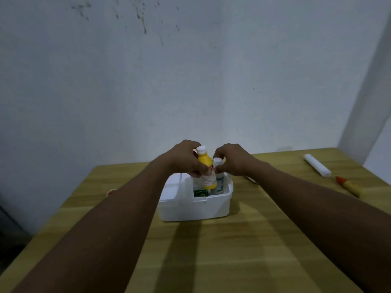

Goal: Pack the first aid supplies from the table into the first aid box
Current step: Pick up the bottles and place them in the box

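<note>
A white first aid box stands open in the middle of the wooden table. My left hand grips a yellow bottle with a white cap, held upright with its base down inside the box. My right hand holds a white bottle that stands in the box just to the right of the yellow one. A green packet lies low in the box in front of the bottles. The rest of the box's contents is hidden.
On the table at the far right lie a white tube and a yellow tube with a red cap. A small round red-and-white item peeks out beside my left forearm. A wall stands close behind the table.
</note>
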A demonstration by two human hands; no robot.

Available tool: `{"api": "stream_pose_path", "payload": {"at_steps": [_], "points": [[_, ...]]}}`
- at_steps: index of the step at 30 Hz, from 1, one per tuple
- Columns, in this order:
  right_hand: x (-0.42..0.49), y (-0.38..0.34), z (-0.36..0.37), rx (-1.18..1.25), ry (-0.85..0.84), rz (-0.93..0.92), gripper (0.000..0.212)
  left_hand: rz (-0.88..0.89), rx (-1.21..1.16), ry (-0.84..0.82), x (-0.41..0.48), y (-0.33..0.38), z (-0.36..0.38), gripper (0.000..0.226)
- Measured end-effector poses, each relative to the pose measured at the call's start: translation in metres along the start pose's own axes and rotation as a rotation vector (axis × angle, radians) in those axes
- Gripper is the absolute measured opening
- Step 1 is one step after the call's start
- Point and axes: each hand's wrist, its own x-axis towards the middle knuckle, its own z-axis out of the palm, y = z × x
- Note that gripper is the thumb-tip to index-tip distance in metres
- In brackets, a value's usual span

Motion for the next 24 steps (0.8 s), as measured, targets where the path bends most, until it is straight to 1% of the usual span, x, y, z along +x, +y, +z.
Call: {"api": "stream_pose_path", "payload": {"at_steps": [2,5,7,9,11,15,18,22,24], "points": [[0.0,0.001,-0.002,0.003,-0.001,-0.01,0.033,-0.01,0.024,-0.031,0.002,0.002,0.008,0.043],[-0.001,0.004,-0.013,0.081,-0.053,0.001,0.041,-0.026,0.092,-0.054,0.005,0.003,0.021,0.05],[-0.003,0.01,-0.028,0.172,-0.075,0.05,0.042,-0.008,0.207,-0.044,0.006,0.003,0.032,0.051],[-0.007,0.019,-0.043,0.245,-0.081,0.094,0.04,0.026,0.376,-0.006,0.007,0.0,0.041,0.055],[-0.012,0.03,-0.057,0.264,-0.078,0.136,0.039,0.044,0.451,0.02,0.008,-0.006,0.049,0.058],[-0.029,0.05,-0.073,0.267,-0.096,0.223,0.034,0.037,0.459,0.001,0.007,-0.001,0.048,0.059],[-0.044,0.06,-0.088,0.233,-0.073,0.258,0.028,0.028,0.37,0.003,0.003,0.019,0.037,0.055],[-0.069,0.076,-0.118,0.153,-0.069,0.312,0.022,0.153,0.428,0.123,0.009,0.05,0.039,0.046],[-0.086,0.089,-0.131,0.121,-0.11,0.367,0.019,0.216,0.436,0.131,0.015,0.066,0.055,0.038]]}}
